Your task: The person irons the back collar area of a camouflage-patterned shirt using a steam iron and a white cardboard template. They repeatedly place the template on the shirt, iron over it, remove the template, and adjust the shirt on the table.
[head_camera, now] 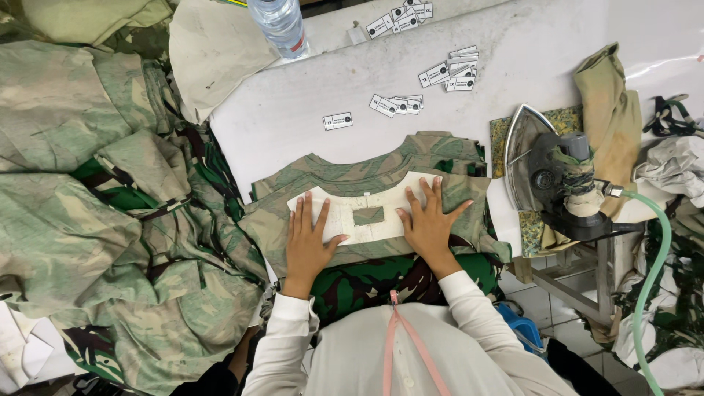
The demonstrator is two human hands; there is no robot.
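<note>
**Hands flat on a collar template over camouflage cloth**

Hands pressed palm-down, neither one gripping anything: the left hand lies with fingers spread on the left part of a white, curved card template with a small rectangular cut-out; the right hand lies likewise on its right part, thumb pointing outward. Template position — on top of a stack of faded green camouflage fabric pieces with rounded necklines, at the near edge of the white padded worktable, directly before the person; a darker green camouflage piece hangs below the stack, against the person's body.

Surroundings: a large heap of crumpled camouflage garments fills the left side; small white paper size tags lie scattered in clusters on the table beyond the stack; a clear plastic water bottle stands at the far edge; a metal steam iron with a dark, cloth-wrapped handle rests tilted on a patterned green pad to the right — a pale green hose runs down from it; a tan cloth is draped just behind the iron.
</note>
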